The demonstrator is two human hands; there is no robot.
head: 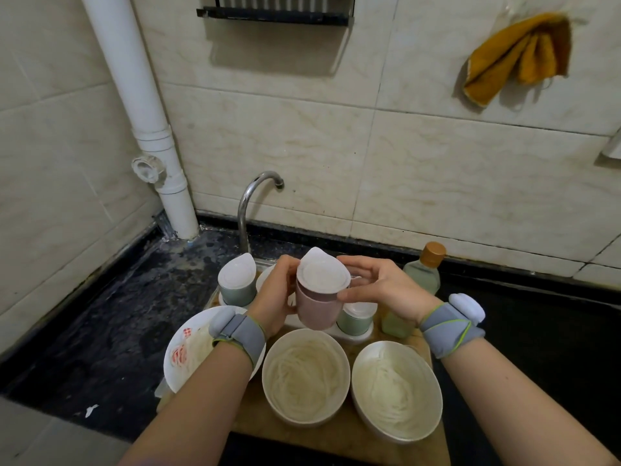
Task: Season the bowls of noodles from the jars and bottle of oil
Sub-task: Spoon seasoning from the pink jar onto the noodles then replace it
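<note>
our left grip (274,297) clamps the pink jar (317,309) above the bowls (266,375) so our right grip (383,284), pinching the lid (322,275), can open it.

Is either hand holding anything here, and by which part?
The left hand grips the pink jar round its body. The right hand pinches the rim of its white lid, thumb in front, fingers behind.

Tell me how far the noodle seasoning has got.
Done: nothing visible; the noodles look plain. In hand: the left hand holds the pink jar, the right hand pinches its lid, still on. Left: all three bowls; green jars and oil bottle are closed.
</note>
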